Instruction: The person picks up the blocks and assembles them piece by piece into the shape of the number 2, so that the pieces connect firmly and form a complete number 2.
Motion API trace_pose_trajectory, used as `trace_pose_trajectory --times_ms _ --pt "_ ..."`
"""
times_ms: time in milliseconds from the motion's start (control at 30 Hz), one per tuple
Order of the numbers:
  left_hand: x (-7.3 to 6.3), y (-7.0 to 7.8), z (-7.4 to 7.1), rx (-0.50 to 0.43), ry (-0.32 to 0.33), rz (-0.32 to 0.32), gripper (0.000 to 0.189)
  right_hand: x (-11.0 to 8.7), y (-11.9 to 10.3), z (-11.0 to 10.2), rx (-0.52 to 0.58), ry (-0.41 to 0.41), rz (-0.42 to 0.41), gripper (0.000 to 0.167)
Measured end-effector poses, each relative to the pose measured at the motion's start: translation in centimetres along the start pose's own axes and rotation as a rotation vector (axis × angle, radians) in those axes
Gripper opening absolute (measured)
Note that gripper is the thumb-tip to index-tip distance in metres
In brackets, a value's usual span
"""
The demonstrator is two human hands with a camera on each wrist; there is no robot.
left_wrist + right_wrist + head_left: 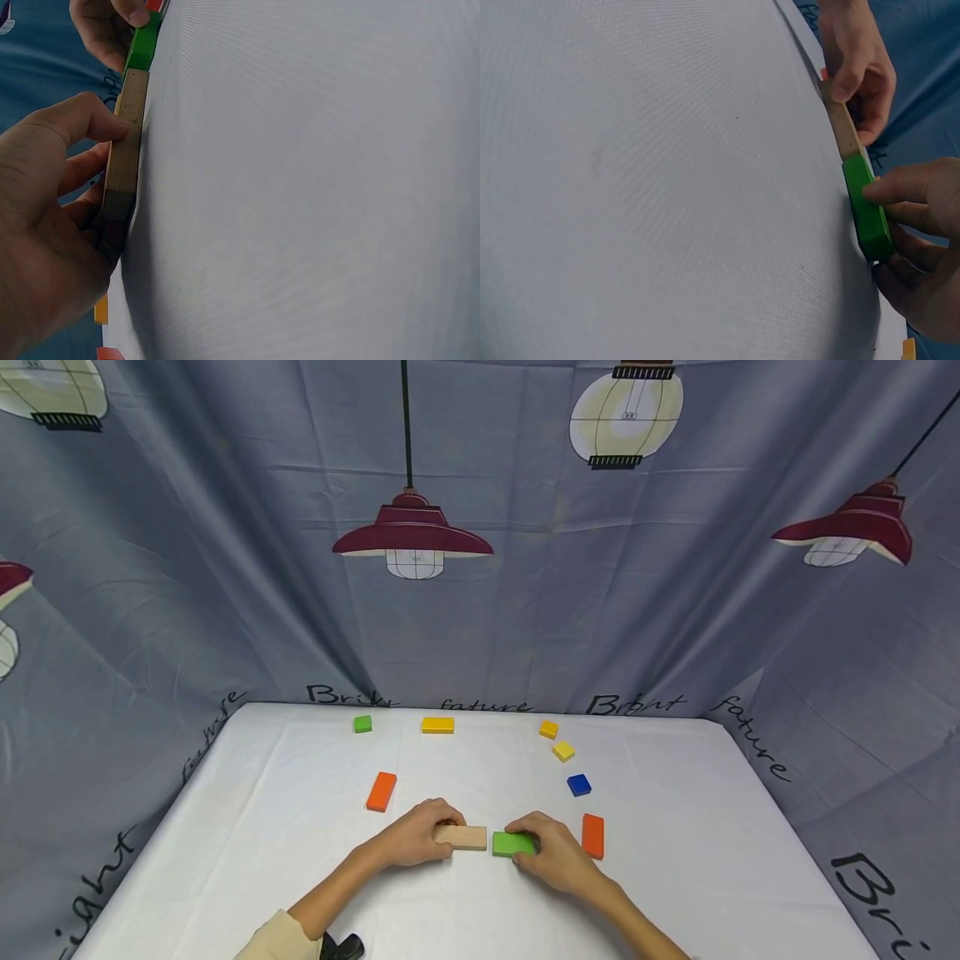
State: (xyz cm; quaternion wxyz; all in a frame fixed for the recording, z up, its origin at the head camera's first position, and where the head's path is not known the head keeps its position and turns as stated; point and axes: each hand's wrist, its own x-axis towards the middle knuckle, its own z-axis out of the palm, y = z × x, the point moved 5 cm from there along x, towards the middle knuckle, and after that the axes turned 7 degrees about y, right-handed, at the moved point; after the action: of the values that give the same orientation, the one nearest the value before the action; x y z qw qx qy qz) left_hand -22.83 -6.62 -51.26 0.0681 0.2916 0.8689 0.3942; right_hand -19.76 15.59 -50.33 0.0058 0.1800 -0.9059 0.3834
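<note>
1. Blue-grey curtain [525, 635], printed with red pendant lamps [412, 531] and black lettering [637, 704], hangs behind a white cloth-covered surface [720, 827] in the head view.
2. Head view, middle of the surface: the left hand [416, 837], at nine o'clock, pinches a plain wooden block [467, 837]; the right hand [557, 853], at three o'clock, pinches a green rectangular block [510, 844]. The blocks lie nearly end to end, a narrow gap between them.
3. Head view, clocked from that gap: a small green block [363, 724] is at ten, with the left orange block [382, 792] nearer on the same hour; a long yellow block [438, 725] is at eleven, one small yellow block [549, 729] at one, another [563, 751] between one and two, a blue block [579, 785] at two, and the right orange block [593, 833] at three, near the right hand. A beige sleeve [281, 939] shows at eight.
4. Left wrist view: the left hand's fingers are narrowed onto the wooden block; the green rectangular block, in the right hand, is near twelve o'clock.
5. Right wrist view: the right hand's fingers are narrowed likewise onto the green rectangular block, with the wooden block towards eleven o'clock.
</note>
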Motion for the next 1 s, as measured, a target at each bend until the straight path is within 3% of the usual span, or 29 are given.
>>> trace_pose_trajectory --times_ms 1000 --pt "-0.05 -0.04 -0.02 -0.014 0.003 0.007 0.031 0.89 -0.05 0.96 0.012 0.010 0.016 0.034"
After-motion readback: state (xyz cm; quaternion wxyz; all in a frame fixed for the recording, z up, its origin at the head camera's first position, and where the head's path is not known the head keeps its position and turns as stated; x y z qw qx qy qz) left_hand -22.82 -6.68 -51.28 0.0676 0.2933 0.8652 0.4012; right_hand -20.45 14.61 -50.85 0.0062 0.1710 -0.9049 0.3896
